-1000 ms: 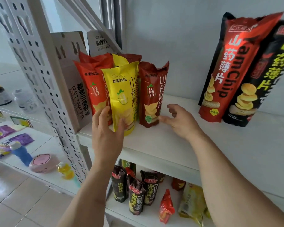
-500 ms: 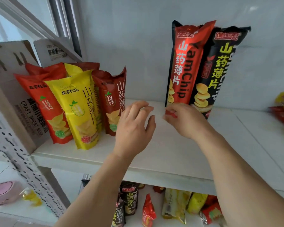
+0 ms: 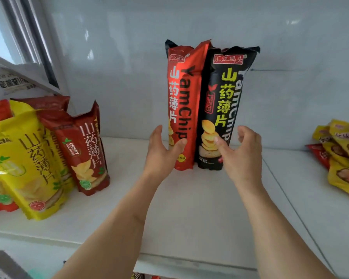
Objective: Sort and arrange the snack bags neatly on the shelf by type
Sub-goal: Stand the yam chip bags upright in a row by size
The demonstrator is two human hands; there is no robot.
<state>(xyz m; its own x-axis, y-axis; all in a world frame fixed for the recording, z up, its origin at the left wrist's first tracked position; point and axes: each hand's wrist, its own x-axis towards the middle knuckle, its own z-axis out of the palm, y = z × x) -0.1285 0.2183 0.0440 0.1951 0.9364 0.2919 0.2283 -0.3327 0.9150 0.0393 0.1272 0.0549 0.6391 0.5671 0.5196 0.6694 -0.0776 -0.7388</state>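
We are cupping open hands, left hand (image 3: pixel 161 152) and right hand (image 3: pixel 240 156), around the red bag (image 3: pixel 184 101) and black bag (image 3: pixel 226 101) at twelve o'clock, gripping neither; squeezing low and evenly should be keeping them upright.

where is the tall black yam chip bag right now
In the head view, the tall black yam chip bag stands mid-shelf against the wall, right of the tall red yam chip bag.

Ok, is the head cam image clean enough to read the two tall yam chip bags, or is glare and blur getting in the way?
Head view: the red bag and black bag are sharp and legible; soft window glare streaks the wall; the yellow bags at the right edge are smeared.
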